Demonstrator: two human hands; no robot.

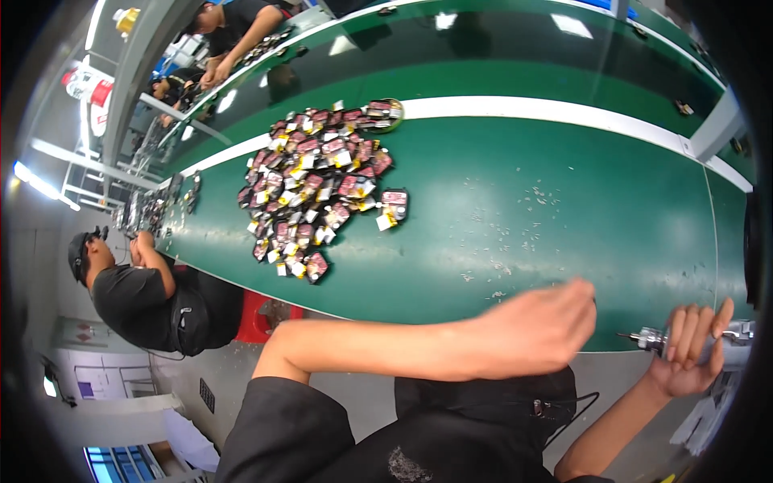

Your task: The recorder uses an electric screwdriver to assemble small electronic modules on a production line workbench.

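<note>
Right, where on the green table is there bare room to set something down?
Bare patches on the green table: between the heap of small parts and the white bits, and from those bits rightward to the seam. Crowded: the heap. The left hand hides part of the near side.

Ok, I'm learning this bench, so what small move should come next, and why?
Probably ease the left hand toward the silver tool in the right hand: its tip points roughly that way, and the left hand is curled, though whether it pinches anything is hidden.
</note>
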